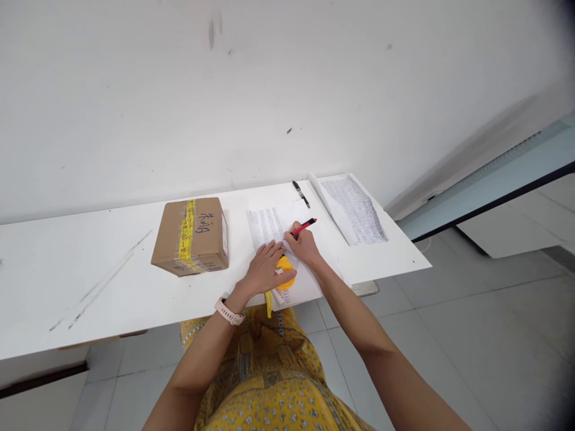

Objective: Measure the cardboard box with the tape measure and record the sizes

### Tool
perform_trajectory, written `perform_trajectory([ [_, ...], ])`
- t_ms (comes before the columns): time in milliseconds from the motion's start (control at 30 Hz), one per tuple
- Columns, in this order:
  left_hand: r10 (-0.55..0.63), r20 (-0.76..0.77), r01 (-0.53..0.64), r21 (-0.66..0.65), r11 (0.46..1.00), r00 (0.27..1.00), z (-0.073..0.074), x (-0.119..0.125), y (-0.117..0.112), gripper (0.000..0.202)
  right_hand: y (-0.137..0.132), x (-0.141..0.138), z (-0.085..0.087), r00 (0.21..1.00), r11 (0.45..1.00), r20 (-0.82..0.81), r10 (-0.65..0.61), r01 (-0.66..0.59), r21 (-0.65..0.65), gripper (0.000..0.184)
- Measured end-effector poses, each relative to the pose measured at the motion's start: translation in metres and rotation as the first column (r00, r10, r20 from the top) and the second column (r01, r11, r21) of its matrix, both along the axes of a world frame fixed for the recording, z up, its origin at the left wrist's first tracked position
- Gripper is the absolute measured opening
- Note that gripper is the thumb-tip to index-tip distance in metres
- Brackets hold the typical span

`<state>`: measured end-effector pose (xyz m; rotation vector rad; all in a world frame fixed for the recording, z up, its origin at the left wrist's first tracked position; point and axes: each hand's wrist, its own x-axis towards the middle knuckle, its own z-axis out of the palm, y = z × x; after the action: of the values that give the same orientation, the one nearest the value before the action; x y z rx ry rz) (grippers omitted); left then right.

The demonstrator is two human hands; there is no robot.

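Note:
My right hand (304, 245) is closed round a red pen (306, 226), its tip resting on a printed sheet of paper (266, 226) on the white table (90, 263). My left hand (266, 269) lies flat with fingers spread on the same sheet, just left of the right hand. A yellow tape measure (287, 280) sits partly under the left hand, and its yellow strap (268, 304) hangs over the table's front edge. A wristwatch is on my left wrist.
A cardboard box (191, 236) sealed with yellow tape stands left of the sheet. A black pen (301, 194) lies near the wall. A second printed sheet (354, 209) lies at the table's right end. A grey tiled floor shows below.

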<state>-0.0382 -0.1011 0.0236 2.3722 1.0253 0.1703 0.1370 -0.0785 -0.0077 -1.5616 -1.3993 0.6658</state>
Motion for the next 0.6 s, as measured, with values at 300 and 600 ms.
perform_trajectory([
  [300,0.001,0.004,-0.001,-0.001,1.000,1.000,-0.0005,-0.0005,0.0000,0.069,0.0020,0.0004,-0.0027,1.000,1.000,-0.008,0.002,-0.002,0.005,0.022],
  [600,0.002,-0.023,-0.002,-0.010,1.000,1.000,0.0028,0.0002,-0.0006,0.071,0.0024,0.0007,-0.0033,1.000,1.000,0.016,-0.004,0.004,0.013,0.021],
])
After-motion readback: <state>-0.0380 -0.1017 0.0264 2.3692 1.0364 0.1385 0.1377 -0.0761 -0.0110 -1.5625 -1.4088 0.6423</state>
